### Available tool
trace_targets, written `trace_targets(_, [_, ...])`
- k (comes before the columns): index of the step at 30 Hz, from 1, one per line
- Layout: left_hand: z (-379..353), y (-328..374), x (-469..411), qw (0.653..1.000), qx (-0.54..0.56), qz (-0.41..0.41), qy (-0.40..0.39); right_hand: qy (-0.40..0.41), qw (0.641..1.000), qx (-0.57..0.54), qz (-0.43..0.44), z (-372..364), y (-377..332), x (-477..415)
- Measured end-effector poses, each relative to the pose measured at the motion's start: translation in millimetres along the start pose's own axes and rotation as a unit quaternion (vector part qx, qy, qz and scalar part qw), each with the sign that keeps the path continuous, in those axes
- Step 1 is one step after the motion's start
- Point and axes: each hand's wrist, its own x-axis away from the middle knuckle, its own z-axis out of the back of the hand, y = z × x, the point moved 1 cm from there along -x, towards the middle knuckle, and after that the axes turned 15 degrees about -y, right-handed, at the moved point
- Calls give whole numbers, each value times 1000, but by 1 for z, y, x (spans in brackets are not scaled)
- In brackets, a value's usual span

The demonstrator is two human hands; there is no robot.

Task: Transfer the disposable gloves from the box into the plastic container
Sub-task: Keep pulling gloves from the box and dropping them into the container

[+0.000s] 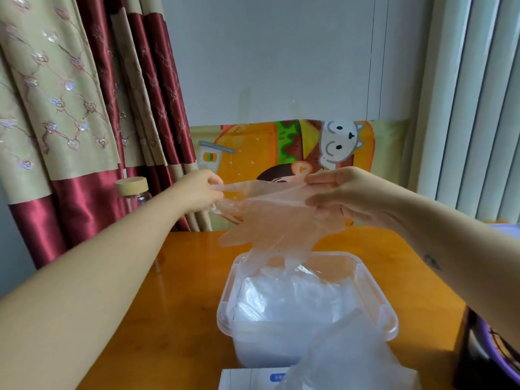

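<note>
- Two hands are raised above an orange tabletop, stretching one thin, see-through disposable glove between them.
- Left hand pinches one end of the glove's cuff; right hand pinches the other end, fingers curled onto the film.
- Glove hangs fingers-down, its tips dipping just inside the far rim of the plastic container directly below.
- Container has no lid on and holds a heap of gloves reaching close to its rim.
- Glove box lies at the near side of the container, partly covered by loose clear film.
- Likely risks: the light film may drift or cling to skin on release and land on the tabletop; the springy heap may spill over the rim unless pressed down.
</note>
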Motion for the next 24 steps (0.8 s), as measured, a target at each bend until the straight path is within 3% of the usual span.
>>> trace_targets(2, [-4,4,2,978,-72,-17,194,19,999,-31,-25,1,9,-1])
trace_targets(4, [-13,16,14,930,-103,-136,326,28,998,-15,-59,1,23,-2])
trace_targets(5, [-19,22,19,905,-118,-214,349,27,996,3,-79,0,32,-1])
trace_targets(6, [-29,27,24,887,-145,-287,330,24,994,31,-101,-2,41,-1])
trace_targets(8, [-56,34,30,895,-187,-371,160,5,982,134,-135,-5,59,2])
trace_targets(10, [-87,32,30,926,-212,-304,-69,-36,945,283,-157,-10,71,5])
trace_targets(12, [-109,22,26,931,-233,-197,-201,-73,890,413,-179,-15,78,7])
trace_targets(15, [-128,13,23,922,-245,-128,-273,-94,828,510,-213,-23,87,9])
trace_targets(21, [-142,14,21,915,-213,-87,-331,-116,823,504,-235,-23,93,3])
trace_targets(24, [-151,9,19,892,-262,-56,-364,-142,774,557,-266,-28,98,-5])
